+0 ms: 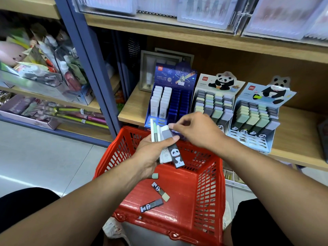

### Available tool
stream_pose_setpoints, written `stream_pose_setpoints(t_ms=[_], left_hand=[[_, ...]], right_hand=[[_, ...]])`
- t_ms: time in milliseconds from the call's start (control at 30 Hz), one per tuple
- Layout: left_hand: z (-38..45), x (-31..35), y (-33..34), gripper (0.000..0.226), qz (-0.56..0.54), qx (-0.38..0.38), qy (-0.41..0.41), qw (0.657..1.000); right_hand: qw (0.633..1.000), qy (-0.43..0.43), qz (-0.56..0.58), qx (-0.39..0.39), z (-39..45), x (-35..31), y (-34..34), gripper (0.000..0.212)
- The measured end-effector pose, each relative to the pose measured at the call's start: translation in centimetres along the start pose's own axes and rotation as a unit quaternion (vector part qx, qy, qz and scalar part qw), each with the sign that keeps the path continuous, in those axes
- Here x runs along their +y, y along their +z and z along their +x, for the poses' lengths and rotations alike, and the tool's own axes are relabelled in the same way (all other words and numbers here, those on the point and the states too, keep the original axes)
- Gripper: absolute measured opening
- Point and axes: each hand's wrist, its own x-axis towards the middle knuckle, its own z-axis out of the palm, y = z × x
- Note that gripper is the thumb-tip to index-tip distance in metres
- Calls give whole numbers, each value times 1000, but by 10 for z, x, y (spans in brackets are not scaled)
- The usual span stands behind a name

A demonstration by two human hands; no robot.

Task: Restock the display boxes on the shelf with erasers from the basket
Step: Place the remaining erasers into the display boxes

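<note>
Nearest, loose erasers (151, 205) lie on the floor of the red basket (209, 189). Above it the left hand (152, 153) is wrapped round a fan of long erasers, ends pointing up toward the shelf. The right hand (197, 130) pinches the top of the grey panda eraser (171, 144). Beyond, along the shelf's front edge, the panda display boxes (213, 105) stand closest to the right hand.
</note>
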Motion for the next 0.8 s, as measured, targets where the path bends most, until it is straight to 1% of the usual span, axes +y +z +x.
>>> stream_pose_setpoints(t_ms=[67, 100, 167, 267, 367, 467, 533, 600, 667, 733, 767, 800], left_hand=[[-1, -1, 4, 55, 8, -15, 11, 1000], [-1, -2, 6, 52, 14, -21, 17, 1000], [-2, -4, 10, 47, 25, -29, 25, 999], [0, -7, 17, 48, 39, -36, 27, 998], [2, -8, 21, 46, 43, -36, 6, 998], [3, -10, 24, 44, 35, -19, -12, 999], [3, -11, 26, 44, 32, -14, -19, 999], [3, -11, 28, 43, 35, -15, -19, 999], [3, -12, 30, 44, 33, -11, -20, 999], [3, -13, 31, 45, 27, -5, -25, 999], [3, -13, 32, 44, 22, -4, -29, 999], [4, -13, 32, 42, 18, -3, -34, 999]], right_hand=[[987, 66, 108, -103, -4, -3, 2, 30], [978, 87, 141, -128, -6, -3, 1, 27], [965, 116, 180, -153, -9, 0, -5, 24], [945, 148, 230, -181, -11, 6, -14, 21], [928, 184, 294, -139, -11, 14, -22, 12], [900, 215, 365, -103, -10, 22, -33, 7], [890, 227, 386, -87, -9, 28, -37, 19], [887, 234, 388, -85, -8, 32, -39, 32], [898, 218, 374, -75, -6, 35, -45, 32], [922, 190, 338, -23, -5, 39, -52, 32], [944, 167, 284, 19, -4, 44, -56, 32], [966, 141, 206, 65, -3, 49, -61, 30]])
